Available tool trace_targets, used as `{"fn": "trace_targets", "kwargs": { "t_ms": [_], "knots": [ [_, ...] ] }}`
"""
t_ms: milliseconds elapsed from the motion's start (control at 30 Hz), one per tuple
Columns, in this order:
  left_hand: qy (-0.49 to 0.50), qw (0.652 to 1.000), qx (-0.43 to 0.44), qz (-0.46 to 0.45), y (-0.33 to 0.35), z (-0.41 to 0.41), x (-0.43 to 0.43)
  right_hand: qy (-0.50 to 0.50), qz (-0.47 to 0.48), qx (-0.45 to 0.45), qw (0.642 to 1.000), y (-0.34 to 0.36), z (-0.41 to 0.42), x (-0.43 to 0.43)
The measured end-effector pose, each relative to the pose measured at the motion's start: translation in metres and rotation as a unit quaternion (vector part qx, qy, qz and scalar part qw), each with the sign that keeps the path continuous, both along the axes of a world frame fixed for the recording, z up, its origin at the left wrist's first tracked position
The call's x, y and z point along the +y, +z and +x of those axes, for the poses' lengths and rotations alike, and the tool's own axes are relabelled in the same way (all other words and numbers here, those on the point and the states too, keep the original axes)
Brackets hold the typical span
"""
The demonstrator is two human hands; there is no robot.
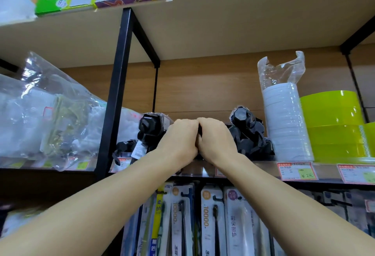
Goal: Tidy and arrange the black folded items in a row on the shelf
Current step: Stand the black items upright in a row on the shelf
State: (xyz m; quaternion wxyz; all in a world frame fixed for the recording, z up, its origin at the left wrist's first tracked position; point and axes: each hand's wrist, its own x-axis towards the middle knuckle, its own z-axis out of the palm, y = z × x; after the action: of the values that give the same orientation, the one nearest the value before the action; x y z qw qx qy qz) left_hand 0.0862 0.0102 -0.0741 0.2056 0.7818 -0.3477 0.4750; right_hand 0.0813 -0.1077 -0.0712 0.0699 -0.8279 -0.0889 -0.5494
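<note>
Head view: both hands (197,140) clasp one black folded item (199,131).

The folded items (249,134) are glossy black. The tape rolls (332,113) at 3 o'clock are lime green, the stacked discs (284,122) white, the price tags (297,171) red with green, the shelf back (203,85) brown wood-grain.

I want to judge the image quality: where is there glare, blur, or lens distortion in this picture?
Head view: glare on the clear plastic bags and the green tape rolls; the upper shelf bends from wide-angle distortion; the price labels and the black folded items look soft, detail lost in the dark.
</note>
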Motion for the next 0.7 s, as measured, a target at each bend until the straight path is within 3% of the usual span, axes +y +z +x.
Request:
{"fn": "trace_targets", "kwargs": {
  "t_ms": [133, 233, 300, 500, 700],
  "knots": [
    [-0.009, 0.996, -0.077, -0.033, 0.016, -0.022, 0.036, 0.052, 0.023, -0.059, 0.997, -0.004, -0.007, 0.025],
    [0.008, 0.977, -0.183, -0.106, 0.019, -0.025, 0.062, 0.122, 0.054, -0.014, 0.991, -0.003, -0.004, 0.039],
    [0.013, 0.968, -0.205, -0.142, 0.019, -0.021, 0.076, 0.14, 0.065, 0.025, 0.988, -0.001, 0.001, 0.045],
    [0.022, 0.99, -0.009, -0.14, -0.003, 0.011, 0.104, 0.181, 0.088, 0.074, 0.977, -0.005, 0.016, 0.067],
    [-0.07, 0.964, 0.087, -0.24, -0.012, 0.035, 0.095, 0.224, 0.123, 0.065, 0.964, -0.008, 0.023, 0.087]
  ]
}}
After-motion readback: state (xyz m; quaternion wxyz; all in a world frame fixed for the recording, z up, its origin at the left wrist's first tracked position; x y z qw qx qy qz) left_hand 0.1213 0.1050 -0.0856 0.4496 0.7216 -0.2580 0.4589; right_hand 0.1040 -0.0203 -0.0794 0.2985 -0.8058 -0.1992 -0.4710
